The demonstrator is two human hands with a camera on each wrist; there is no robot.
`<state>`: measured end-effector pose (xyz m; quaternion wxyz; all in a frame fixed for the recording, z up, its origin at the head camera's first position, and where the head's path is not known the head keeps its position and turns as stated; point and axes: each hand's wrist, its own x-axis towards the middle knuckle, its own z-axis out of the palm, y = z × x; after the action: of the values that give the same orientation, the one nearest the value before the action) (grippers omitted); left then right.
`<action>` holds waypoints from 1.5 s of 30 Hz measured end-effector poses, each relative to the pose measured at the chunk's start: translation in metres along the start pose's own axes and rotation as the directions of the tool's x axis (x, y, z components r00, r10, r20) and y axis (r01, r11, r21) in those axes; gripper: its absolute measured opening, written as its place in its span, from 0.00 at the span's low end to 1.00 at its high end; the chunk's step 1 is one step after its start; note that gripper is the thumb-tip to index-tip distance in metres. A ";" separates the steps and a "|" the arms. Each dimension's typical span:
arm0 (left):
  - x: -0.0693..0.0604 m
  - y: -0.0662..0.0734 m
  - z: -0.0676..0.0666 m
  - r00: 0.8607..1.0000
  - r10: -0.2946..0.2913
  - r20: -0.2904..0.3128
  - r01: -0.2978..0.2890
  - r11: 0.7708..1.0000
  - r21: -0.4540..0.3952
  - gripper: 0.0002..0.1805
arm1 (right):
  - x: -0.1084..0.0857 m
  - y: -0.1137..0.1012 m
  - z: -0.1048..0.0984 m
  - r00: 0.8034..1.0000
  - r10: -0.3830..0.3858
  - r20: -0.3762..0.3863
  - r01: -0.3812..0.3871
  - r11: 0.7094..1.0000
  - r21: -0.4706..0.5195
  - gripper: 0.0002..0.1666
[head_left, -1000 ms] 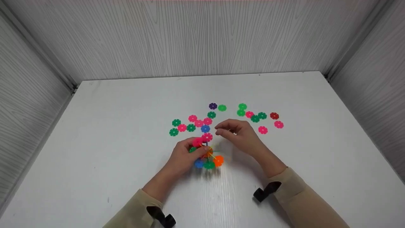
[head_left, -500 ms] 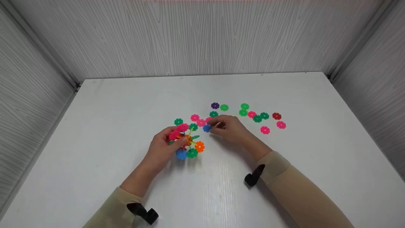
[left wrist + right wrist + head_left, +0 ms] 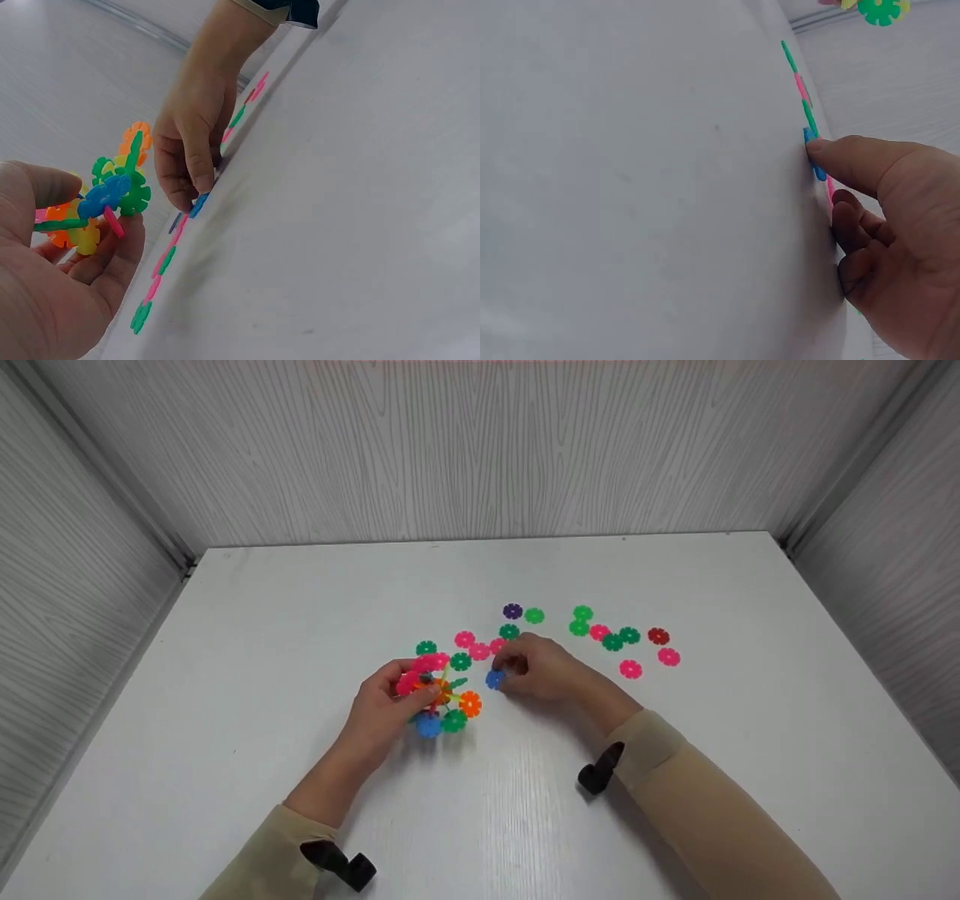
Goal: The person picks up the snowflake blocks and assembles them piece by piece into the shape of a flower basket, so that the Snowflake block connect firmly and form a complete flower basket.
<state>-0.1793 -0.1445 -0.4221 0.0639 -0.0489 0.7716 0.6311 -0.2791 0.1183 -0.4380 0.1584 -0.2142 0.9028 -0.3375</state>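
Observation:
My left hand (image 3: 381, 706) holds a cluster of interlocking plastic snowflake discs (image 3: 454, 721), pink, green, blue, orange and yellow, raised over the table. Its thumb presses on an orange disc in the middle. In the left wrist view the cluster (image 3: 106, 193) sits between thumb and fingers, its far side partly hidden. My right hand (image 3: 551, 673) is to the right of it, pinching a loose blue snowflake disc (image 3: 494, 680) low at the tabletop. The thumb lies on this blue disc (image 3: 814, 157) in the right wrist view, where the disc shows nearly edge-on.
Loose pink and green discs (image 3: 465, 639) lie flat just beyond the hands. A purple disc (image 3: 513, 611) is farther back. More green and pink discs and a dark red disc (image 3: 658, 636) spread to the right on the white table (image 3: 315, 607). Grey panels enclose the back and sides.
My left hand has carried the cluster leftward and slightly away from me. My right hand has reached the blue disc, taken hold of it and drawn it a little toward me.

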 end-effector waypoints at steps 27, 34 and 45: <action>0.004 -0.017 0.065 0.987 0.062 0.149 -0.051 0.996 -0.077 0.27 | -0.065 0.010 -0.006 0.934 -0.175 -0.310 0.298 0.861 0.411 0.12; 0.007 -0.020 0.066 0.981 0.079 0.180 -0.068 0.995 -0.068 0.26 | -0.067 0.006 0.001 0.913 -0.227 -0.340 0.348 0.867 0.356 0.13; 0.005 -0.018 0.067 0.986 0.066 0.152 -0.068 0.998 0.003 0.22 | -0.066 0.003 0.003 0.883 -0.319 -0.344 0.403 0.891 0.209 0.12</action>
<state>-0.1791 -0.0825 -0.4536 0.1013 0.0255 0.7682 0.6317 -0.2220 0.1513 -0.4333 -0.0188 -0.3021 0.8043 -0.5113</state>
